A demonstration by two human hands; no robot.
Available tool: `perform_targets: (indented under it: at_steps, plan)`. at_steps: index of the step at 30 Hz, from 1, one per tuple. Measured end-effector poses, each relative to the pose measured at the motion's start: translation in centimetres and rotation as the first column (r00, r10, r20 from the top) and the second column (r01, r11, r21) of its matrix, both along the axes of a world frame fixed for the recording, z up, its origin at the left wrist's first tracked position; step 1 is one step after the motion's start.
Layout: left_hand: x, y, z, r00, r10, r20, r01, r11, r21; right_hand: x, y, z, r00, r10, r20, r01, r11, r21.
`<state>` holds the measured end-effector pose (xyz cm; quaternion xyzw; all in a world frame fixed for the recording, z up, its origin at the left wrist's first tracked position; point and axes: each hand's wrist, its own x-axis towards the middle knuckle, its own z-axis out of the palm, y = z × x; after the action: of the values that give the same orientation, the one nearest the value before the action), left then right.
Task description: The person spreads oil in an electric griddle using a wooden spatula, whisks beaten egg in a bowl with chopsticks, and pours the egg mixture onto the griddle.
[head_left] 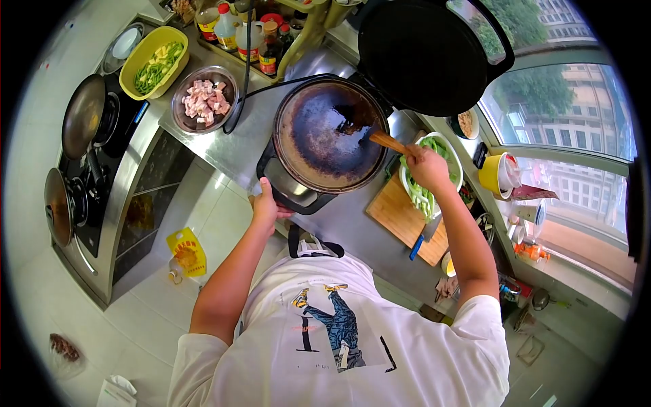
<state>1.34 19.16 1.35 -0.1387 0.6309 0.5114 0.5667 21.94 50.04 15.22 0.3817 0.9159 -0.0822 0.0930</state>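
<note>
- Holding the wooden spatula [388, 141], the right hand [428, 167] is wrapping its fingers around the handle and hiding the far end.
- The spatula's tip is pointing over the right side of the electric pan [312, 115]; whether it is touching, I cannot tell.
- The left hand [264, 203] is touching the pan's near edge; most of its fingers are hiding, so I cannot tell if they are clamping.
- The right hand is partly covering the white bowl [456, 163] of green vegetables [419, 190].
</note>
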Motion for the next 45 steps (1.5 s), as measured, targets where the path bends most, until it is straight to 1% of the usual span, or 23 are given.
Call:
perform_targets:
  at_steps: [7,9,16,18,19,21,22,23,24,25,26,27,28,30,31,33,34,36,38,41,42,44,45]
  plan:
    - [0.1,-0.2,-1.3,1.000,0.016,0.021,-0.016,1.000,-0.002,0.1,0.4,-0.2,1.000,0.016,-0.008,-0.016,1.000,0.000]
    - [0.1,-0.3,-1.9,1.000,-0.022,-0.010,0.022,1.000,-0.021,0.1,0.5,-0.1,1.000,0.005,0.009,-0.005,1.000,-0.001]
    - [0.3,-0.6,-3.6,1.000,-0.024,0.000,0.024,0.999,-0.046,0.0,0.4,-0.2,1.000,0.003,0.014,-0.003,1.000,-0.006]
    - [0.2,-0.6,-3.6,1.000,-0.016,-0.004,0.016,0.999,-0.039,-0.3,0.4,0.2,0.996,-0.031,-0.089,0.035,0.999,0.038]
    - [0.2,-0.6,-3.7,1.000,-0.014,-0.004,0.013,0.999,-0.039,-0.8,0.6,1.4,0.996,-0.029,-0.089,0.033,0.999,0.038]
    - [0.1,-0.6,-3.7,1.000,-0.015,-0.012,0.014,0.999,-0.043,-1.6,1.4,3.9,0.930,-0.264,-0.254,0.286,0.957,0.054]
    - [0.1,-0.6,-3.8,1.000,-0.012,-0.013,0.011,0.999,-0.042,-1.3,3.1,4.1,0.867,-0.243,-0.435,0.328,0.935,0.133]
    - [0.0,-0.6,-3.8,1.000,-0.011,-0.016,0.011,0.999,-0.046,-0.8,5.3,5.0,0.833,-0.066,-0.549,0.278,0.909,0.312]
    - [0.0,-0.6,-3.9,1.000,-0.014,-0.018,0.013,0.999,-0.049,-1.1,6.8,6.9,0.834,0.045,-0.550,0.272,0.834,0.481]
    - [0.0,-0.7,-3.9,1.000,-0.019,-0.017,0.018,0.999,-0.048,-1.7,8.1,9.3,0.751,0.075,-0.656,0.326,0.822,0.466]
    - [0.0,-0.6,-3.9,1.000,-0.005,-0.017,0.004,0.999,-0.052,-1.8,9.4,11.4,0.797,0.097,-0.596,0.325,0.763,0.559]
    - [0.0,-0.5,-3.9,1.000,0.010,-0.016,-0.011,0.998,-0.054,-1.3,11.8,12.4,0.815,0.151,-0.560,0.310,0.703,0.640]
    - [0.0,-0.5,-4.1,1.000,0.008,-0.013,-0.008,0.999,-0.047,-1.7,12.8,13.3,0.816,0.153,-0.557,0.311,0.697,0.646]
    - [-0.2,-0.5,-4.4,1.000,0.000,-0.017,-0.002,0.996,-0.094,-2.7,14.2,14.9,0.802,0.102,-0.588,0.348,0.720,0.600]
    - [-0.1,-0.5,-4.4,1.000,-0.001,-0.025,-0.002,0.996,-0.091,-3.1,15.0,15.0,0.804,0.111,-0.584,0.344,0.714,0.609]
    - [0.0,-0.5,-4.2,1.000,0.011,-0.028,-0.013,0.997,-0.073,-3.9,16.1,14.9,0.693,0.076,-0.717,0.366,0.820,0.441]
    - [0.0,-0.4,-3.9,0.999,0.020,-0.036,-0.022,0.998,-0.067,-4.1,16.4,15.2,0.694,0.086,-0.715,0.358,0.820,0.446]
    - [0.0,-0.5,-3.9,0.998,0.034,-0.045,-0.036,0.997,-0.063,-4.3,17.0,15.5,0.711,0.010,-0.704,0.322,0.885,0.337]
    - [-0.2,-0.7,-4.2,1.000,-0.007,-0.022,0.005,0.998,-0.069,-4.2,18.5,15.5,0.720,0.030,-0.693,0.316,0.875,0.366]
    - [-0.2,-0.8,-4.4,0.999,-0.020,-0.026,0.018,0.998,-0.058,-4.7,19.1,15.5,0.712,-0.051,-0.701,0.346,0.893,0.286]
    - [-0.2,-0.8,-4.3,1.000,-0.018,-0.026,0.017,0.998,-0.058,-4.8,19.3,15.4,0.712,-0.051,-0.701,0.345,0.894,0.286]
    - [-0.2,-0.7,-4.1,0.999,-0.015,-0.034,0.013,0.999,-0.047,-4.8,20.1,15.4,0.768,-0.139,-0.625,0.338,0.917,0.212]
    - [-0.2,-0.7,-3.9,0.999,-0.012,-0.035,0.011,0.999,-0.047,-4.5,20.7,15.3,0.768,-0.138,-0.625,0.336,0.918,0.211]
